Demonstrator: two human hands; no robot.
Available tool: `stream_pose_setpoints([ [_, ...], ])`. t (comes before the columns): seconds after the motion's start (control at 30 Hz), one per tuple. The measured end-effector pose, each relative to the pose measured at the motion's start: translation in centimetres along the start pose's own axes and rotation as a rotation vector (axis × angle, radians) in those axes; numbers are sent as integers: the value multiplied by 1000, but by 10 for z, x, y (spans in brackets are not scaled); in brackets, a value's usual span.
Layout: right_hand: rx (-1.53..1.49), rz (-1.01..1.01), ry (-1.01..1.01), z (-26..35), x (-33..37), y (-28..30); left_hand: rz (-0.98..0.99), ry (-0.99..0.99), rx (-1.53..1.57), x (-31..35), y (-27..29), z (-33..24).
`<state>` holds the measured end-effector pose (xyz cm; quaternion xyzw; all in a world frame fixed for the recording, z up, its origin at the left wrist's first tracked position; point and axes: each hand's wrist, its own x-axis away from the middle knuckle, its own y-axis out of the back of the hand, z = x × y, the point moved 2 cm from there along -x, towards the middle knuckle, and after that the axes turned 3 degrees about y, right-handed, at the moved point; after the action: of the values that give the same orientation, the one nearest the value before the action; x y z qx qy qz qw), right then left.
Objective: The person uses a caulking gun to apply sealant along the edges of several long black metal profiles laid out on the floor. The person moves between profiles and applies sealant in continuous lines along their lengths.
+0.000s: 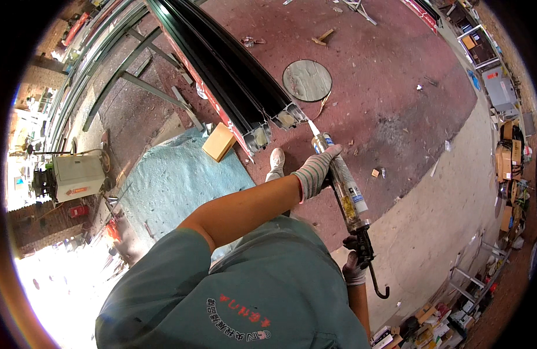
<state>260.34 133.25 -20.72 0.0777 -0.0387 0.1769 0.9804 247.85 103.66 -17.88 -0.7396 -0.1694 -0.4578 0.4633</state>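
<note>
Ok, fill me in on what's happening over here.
A person in a teal shirt is working a caulking gun with both gloved hands. The left hand wraps the sealant tube near its front, and the right hand grips the handle and trigger at the back. The white nozzle tip is at the open cut end of black aluminium frame profiles that lie across a metal stand. A round cover sits in the red floor beyond.

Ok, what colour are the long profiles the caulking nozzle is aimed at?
Black profiles, pale at the cut ends; head view.
</note>
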Motion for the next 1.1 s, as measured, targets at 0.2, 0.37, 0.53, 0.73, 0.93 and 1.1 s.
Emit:
stream_pose_setpoints([
  [0.2, 254, 71, 93, 24, -8, -9, -133, -87, 20, 39, -12, -10],
  [0.37, 130, 6, 154, 28, -14, -16, -218, -142, 69, 54, -12, -13],
  [0.53, -134, 10, 73, 5, -7, -9, -153, -186, 7, 50, -2, -10],
  [0.73, -290, -12, -17, -18, 0, -6, -230, -157, -16, 64, -14, -13],
  [0.93, -191, 38, 53, -14, -5, -4, -213, -190, -14, 62, -14, -11],
  [1.1, 121, 130, 221, 37, -22, -19, -88, -154, -4, 35, 7, -12],
])
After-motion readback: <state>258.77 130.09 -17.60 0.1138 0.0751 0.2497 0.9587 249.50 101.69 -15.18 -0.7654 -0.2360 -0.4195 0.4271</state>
